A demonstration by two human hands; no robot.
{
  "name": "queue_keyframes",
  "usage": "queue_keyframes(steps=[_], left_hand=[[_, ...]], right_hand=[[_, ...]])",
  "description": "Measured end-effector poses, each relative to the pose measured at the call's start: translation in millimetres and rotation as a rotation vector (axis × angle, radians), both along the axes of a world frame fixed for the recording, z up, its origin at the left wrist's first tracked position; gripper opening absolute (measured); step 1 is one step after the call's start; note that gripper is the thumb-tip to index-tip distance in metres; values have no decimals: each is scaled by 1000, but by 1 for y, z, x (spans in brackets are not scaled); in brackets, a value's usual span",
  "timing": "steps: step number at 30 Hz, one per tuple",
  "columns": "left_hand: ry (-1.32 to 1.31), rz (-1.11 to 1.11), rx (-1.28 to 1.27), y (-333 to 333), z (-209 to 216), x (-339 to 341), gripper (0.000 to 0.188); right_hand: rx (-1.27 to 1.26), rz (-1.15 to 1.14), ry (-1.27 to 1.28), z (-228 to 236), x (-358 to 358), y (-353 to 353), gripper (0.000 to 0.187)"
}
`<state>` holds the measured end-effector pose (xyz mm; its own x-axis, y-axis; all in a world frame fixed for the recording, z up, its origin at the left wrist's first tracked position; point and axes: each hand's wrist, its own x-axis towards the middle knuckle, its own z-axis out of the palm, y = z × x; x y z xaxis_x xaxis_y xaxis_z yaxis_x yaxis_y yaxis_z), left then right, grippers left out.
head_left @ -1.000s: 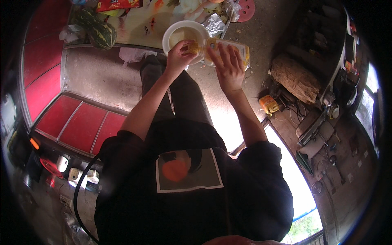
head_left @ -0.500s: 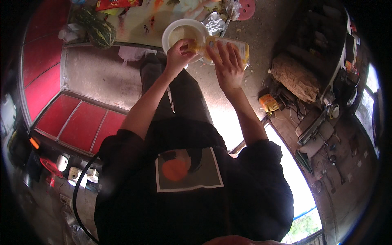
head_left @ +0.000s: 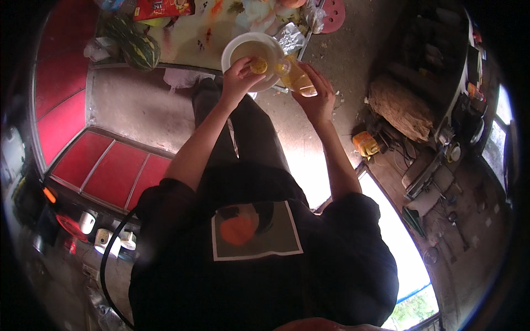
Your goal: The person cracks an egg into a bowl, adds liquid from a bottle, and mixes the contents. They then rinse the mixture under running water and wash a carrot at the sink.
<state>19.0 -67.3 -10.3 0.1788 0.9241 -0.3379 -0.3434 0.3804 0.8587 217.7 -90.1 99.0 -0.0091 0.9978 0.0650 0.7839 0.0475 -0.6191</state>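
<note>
My left hand pinches a round yellow cap over the near part of a white bowl. What lies in the bowl is pale and hard to make out. Closed around a clear bottle with yellowish contents is my right hand. The bottle is tilted, its round mouth at the bowl's right rim and apart from the cap. I cannot tell whether anything flows from it.
Beyond the bowl, a table carries a striped green squash, a red packet and crumpled foil. Red panels line the left. A big brown sack and an orange-yellow package are at right.
My right hand has turned the bottle so its mouth points toward the bowl and its label no longer faces up. The cap in my left hand has tipped to show its round face.
</note>
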Motion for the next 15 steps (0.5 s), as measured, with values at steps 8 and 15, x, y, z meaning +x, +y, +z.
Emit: queue_keyframes(steps=[8, 15], left_hand=[[34, -106, 89, 2, -2, -11, 49], [166, -29, 161, -2, -16, -8, 43]], right_hand=[[-45, -74, 94, -1, 8, -12, 65], [-30, -60, 78, 0, 10, -18, 62]])
